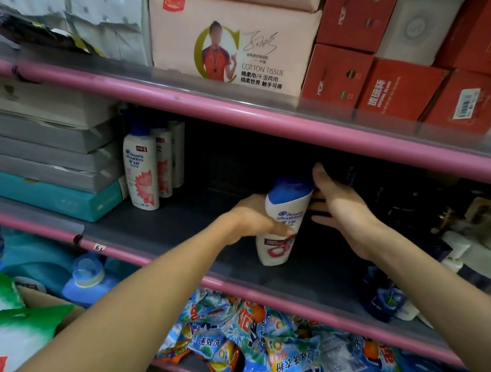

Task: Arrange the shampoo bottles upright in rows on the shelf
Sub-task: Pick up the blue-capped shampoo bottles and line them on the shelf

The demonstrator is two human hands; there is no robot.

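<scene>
Now the left hand [253,217] is gripping a smooth white shampoo bottle [283,220] upright on the shelf [147,229]; right of it, the right hand [342,209] is hovering, fingers spread.

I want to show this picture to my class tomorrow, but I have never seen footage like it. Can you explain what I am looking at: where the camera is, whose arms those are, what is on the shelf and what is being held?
There is no machine here. The one picture comes from a camera worn on a person's head, looking forward and down, so the two bare arms are that person's own.

They reach into the middle shelf of a shop rack with pink edges. The left hand grips a white shampoo bottle with a blue cap, roughly upright, leaning a little. The right hand is open beside the bottle's cap, fingers reaching towards dark items behind.

To the left, a short row of bottles of the same kind stands upright, next to stacked flat boxes. Tissue packs and red boxes lie above, detergent bags below.
</scene>
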